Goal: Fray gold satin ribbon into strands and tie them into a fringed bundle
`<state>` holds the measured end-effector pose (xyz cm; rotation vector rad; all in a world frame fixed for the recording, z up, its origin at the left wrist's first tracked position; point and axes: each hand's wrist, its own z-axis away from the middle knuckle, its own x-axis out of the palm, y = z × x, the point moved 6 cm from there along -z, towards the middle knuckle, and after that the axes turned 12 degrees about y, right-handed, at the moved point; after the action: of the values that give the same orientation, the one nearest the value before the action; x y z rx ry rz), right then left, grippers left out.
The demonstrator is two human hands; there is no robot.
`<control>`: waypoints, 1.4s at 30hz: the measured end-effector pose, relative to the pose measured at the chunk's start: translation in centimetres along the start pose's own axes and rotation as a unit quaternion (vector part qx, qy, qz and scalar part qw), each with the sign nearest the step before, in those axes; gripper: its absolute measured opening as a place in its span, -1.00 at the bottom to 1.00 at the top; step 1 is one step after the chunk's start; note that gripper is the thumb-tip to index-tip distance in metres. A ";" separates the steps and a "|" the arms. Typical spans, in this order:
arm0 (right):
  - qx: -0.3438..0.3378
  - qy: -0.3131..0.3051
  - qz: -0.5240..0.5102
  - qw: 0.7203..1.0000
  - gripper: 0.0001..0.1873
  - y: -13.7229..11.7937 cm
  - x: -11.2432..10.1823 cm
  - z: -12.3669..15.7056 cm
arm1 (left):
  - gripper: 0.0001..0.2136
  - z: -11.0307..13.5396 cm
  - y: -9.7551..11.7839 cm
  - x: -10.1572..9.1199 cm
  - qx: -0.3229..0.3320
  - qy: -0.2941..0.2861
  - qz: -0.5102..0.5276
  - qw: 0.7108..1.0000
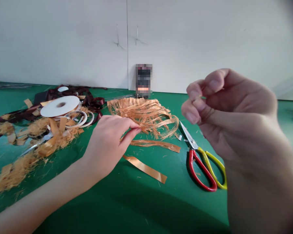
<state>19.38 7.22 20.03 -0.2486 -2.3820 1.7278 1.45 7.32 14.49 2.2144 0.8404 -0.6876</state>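
Note:
My left hand (109,139) reaches in over the green table, thumb and forefinger pinched at the near edge of a bundle of frayed tan ribbon (141,110). Its loose strands fan out behind the fingertips. Raised to the right and close to the camera is my right hand (234,110), fingers curled and pinched; what lies between them is too small to make out. Below the bundle lie a partly frayed ribbon strip (158,145) and a smooth tan ribbon strip (146,168). Scissors (195,152) with one red and one yellow handle rest near my right wrist, tips pointing away.
On the left, a white ribbon spool (61,105) sits among dark brown ribbon (95,100), white rings (81,118) and a heap of tan fibre scraps (36,152). A blurred dark object (144,79) stands against the white wall (185,39) at the back.

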 end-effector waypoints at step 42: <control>0.166 0.015 0.010 0.986 -0.47 13.4 -1.7 5.4 | -0.90 6.5 -3.4 2.0 0.272 0.304 -0.234 0.883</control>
<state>19.98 5.92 5.56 -0.2463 -2.0329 2.0767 -1.19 5.22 7.69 2.8243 1.7136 -0.4693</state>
